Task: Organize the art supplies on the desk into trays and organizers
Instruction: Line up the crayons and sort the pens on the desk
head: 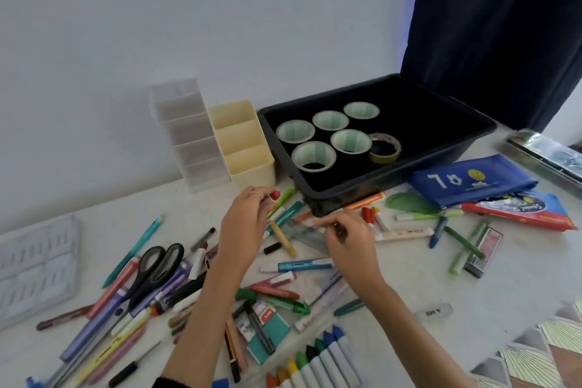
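Pens, markers and crayons lie scattered over the white desk (409,277). My left hand (244,227) pinches a small red-tipped crayon (276,195) just in front of the cream organizer (242,142). My right hand (348,242) pinches the top edge of a clear triangular ruler (304,235) lying among the crayons, below the black tray's near corner. The black tray (472,132) holds several green-cored tape rolls (313,156) and one yellow roll (385,148). A clear stepped organizer (189,132) stands left of the cream one; both look empty.
A clear compartment tray (34,264) sits at the left edge. Black scissors (157,268) lie on a pile of pens. A blue pouch (469,179), a crayon packet (516,213) and a metal tin (544,154) lie at right. A row of crayons (315,359) fills the front edge.
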Demonstrator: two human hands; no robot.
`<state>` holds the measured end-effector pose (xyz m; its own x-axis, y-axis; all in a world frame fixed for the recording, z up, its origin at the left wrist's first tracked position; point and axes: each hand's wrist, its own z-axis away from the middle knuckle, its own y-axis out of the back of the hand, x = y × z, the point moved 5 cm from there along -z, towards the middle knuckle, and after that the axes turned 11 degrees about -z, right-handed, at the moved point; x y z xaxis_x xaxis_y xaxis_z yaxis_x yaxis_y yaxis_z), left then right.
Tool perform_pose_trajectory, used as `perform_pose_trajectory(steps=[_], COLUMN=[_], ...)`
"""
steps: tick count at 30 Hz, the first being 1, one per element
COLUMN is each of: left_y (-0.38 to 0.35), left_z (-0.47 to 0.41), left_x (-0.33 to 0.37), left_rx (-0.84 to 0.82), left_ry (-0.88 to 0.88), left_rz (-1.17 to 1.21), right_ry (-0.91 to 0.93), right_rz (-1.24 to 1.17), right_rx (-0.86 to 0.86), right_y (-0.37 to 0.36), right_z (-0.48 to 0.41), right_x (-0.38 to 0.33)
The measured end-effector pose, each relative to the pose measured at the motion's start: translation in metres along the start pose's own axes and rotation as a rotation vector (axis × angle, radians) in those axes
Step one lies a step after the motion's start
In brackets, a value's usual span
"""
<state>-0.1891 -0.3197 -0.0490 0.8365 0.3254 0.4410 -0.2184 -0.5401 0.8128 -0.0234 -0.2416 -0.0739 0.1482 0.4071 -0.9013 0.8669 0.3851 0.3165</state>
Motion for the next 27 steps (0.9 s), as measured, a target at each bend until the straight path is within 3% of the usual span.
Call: perform_pose_trajectory(steps=[5,9,16,24,27], left_y=[-0.01,-0.01,-0.009,-0.005,0.002], left_z=[0.009,0.025,0.062,0.101,0.115], left_x=[0.045,0.054,0.071,0.085,0.088], left_rx=[0.011,0.076,0.088,0.185,0.215], left_ry=[0.071,0.206,0.355,0.526,0.573], left_rz=[0.211,0.293,0.38,0.416,0.42], right_ry=[-0.036,-0.268,-0.333,-0.254,-0.177], right_rz=[0.236,0.506,0.394,0.126,-0.02], right_rx=[0.151,-0.016,-0.188,-0.119,-0.194], right_y=[0.056,0.081,0.075,0.08,0.074], right_z=[-0.025,-0.044,-0.045,-0.032,-0.022], right_x=[0.021,0.055,0.056,0.035,0.017])
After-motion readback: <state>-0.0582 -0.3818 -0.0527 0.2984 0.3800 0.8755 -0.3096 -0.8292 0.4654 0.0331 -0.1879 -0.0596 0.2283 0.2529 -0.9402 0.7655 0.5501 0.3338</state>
